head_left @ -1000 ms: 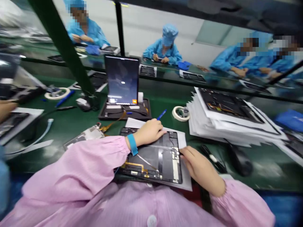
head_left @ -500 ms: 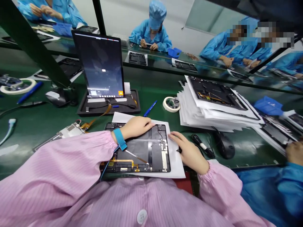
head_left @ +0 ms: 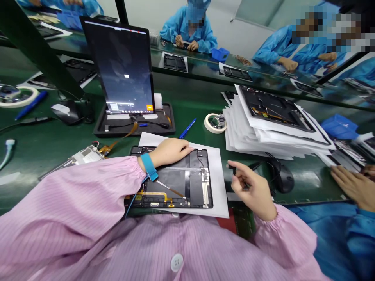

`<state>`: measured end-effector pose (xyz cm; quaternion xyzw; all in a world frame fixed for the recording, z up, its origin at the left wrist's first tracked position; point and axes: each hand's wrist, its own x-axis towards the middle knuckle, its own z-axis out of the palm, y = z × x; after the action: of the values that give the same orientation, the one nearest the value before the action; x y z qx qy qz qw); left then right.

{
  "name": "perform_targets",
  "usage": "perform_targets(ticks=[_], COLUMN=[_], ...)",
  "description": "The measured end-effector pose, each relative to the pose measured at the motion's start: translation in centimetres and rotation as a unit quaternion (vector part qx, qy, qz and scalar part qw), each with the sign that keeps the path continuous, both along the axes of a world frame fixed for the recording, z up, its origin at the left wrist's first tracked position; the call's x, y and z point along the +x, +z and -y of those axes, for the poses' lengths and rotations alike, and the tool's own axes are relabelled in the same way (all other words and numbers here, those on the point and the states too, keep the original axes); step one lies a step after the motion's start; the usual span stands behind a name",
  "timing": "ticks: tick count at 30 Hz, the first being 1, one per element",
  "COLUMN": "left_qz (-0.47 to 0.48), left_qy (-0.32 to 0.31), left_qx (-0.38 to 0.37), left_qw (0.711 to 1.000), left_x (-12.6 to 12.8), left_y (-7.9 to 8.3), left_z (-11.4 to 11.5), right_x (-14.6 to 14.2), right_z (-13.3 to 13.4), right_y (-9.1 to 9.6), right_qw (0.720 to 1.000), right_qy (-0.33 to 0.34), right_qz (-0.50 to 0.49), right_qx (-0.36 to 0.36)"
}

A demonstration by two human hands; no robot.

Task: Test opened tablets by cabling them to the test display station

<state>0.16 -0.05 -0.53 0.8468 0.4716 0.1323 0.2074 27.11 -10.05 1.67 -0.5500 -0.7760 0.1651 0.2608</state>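
An opened tablet (head_left: pixel 172 183) lies on a white paper sheet (head_left: pixel 218 175), its inner boards and flat ribbon cables showing. Across its upper part rests my left hand (head_left: pixel 170 151), with a blue wrist strap (head_left: pixel 149 167) on the wrist. Its thumb points right; the other fingers are partly hidden. To the right of the tablet, apart from it, my right hand (head_left: pixel 253 187) is closed on a black cable plug (head_left: pixel 232 169). The metal tip of this plug points left, toward the tablet. The rest of the cable is mostly hidden by the hand.
A lit screen (head_left: pixel 123 70) stands in a black tray (head_left: pixel 134 127) behind the tablet. Around it are a blue pen (head_left: pixel 188 128), a tape roll (head_left: pixel 215 123), a tall stack of paper sheets (head_left: pixel 246 136) and a mouse (head_left: pixel 283 175). A co-worker's hand (head_left: pixel 356 187) rests at right.
My right hand has left the paper's edge, moved right and lifted, now showing the plug pinched in its fingers. The view has shifted slightly. A co-worker's hand at right has come further in.
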Motion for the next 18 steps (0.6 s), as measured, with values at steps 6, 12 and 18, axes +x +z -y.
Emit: perform_targets(ticks=[6, 12, 18], left_qz=[-0.004, 0.000, 0.001], left_qy=[0.000, 0.004, 0.001], left_qx=[0.005, 0.002, 0.004], left_qw=[1.000, 1.000, 1.000], left_x=[0.0, 0.1, 0.1], left_y=[0.1, 0.0, 0.0], left_z=[0.0, 0.1, 0.0], right_x=[-2.0, -2.6, -2.9], right_z=[-0.1, -0.1, 0.1], right_y=[-0.8, -1.2, -1.4], right_qw=[0.984, 0.977, 0.987], right_qy=[0.027, 0.027, 0.023], right_qz=[-0.102, -0.105, -0.064], right_qx=[-0.146, -0.184, -0.145])
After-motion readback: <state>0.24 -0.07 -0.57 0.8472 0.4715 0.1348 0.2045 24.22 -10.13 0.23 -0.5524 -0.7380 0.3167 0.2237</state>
